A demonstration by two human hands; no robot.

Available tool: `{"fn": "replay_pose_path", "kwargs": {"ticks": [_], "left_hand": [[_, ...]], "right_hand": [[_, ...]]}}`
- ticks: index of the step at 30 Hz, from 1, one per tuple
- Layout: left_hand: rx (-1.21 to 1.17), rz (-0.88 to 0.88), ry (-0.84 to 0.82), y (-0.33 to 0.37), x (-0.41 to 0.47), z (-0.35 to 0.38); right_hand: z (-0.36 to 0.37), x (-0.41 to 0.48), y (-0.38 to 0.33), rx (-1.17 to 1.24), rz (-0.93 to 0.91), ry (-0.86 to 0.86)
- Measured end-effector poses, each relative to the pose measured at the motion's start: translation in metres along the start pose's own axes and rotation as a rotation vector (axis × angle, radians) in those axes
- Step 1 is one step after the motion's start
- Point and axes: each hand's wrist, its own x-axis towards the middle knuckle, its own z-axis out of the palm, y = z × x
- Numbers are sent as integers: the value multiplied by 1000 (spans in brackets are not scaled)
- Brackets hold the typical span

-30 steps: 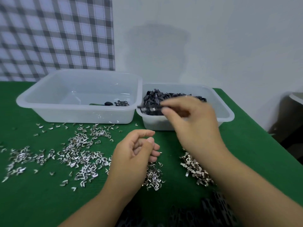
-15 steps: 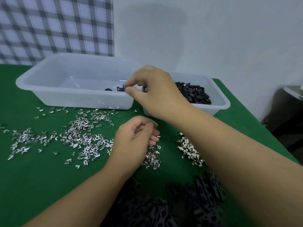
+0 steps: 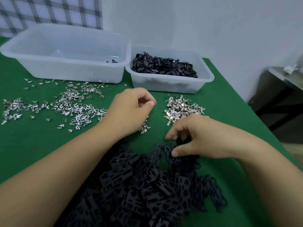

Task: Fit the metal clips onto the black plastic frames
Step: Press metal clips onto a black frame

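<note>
Black plastic frames point(image 3: 147, 185) lie heaped on the near part of the green surface point(image 3: 32, 145), with the right hand point(image 3: 195, 138) at the heap's far edge.
The right grip is narrow, thumb and curled fingers pinching one frame there. The left hand point(image 3: 129, 112) hovers just beyond, fingers curled in; I cannot tell whether that grip holds anything. Metal clips point(image 3: 182, 107) are piled just behind the right hand, and more are scattered to the left. A large clear tub point(image 3: 65, 71) and a smaller tub point(image 3: 172, 86) full of dark parts point(image 3: 164, 66) stand side by side at the back.

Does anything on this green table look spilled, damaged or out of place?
Nothing looks damaged. The small silver metal clips lie strewn loosely across the green table, some reaching the large translucent plastic bin; the black plastic frames form an untidy heap.
</note>
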Motion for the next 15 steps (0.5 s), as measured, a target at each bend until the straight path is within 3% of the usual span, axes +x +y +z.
{"fn": "replay_pose_path", "kwargs": {"ticks": [8,12,15], "left_hand": [[15,26,-4,2,-2,1],[-232,-60,-36,1,0,1],[-413,-119,-115,1,0,0]], "right_hand": [[5,6,0,-21,0,9],[-14,8,3,361,-47,-63],[-25,19,6,687,-83,184]]}}
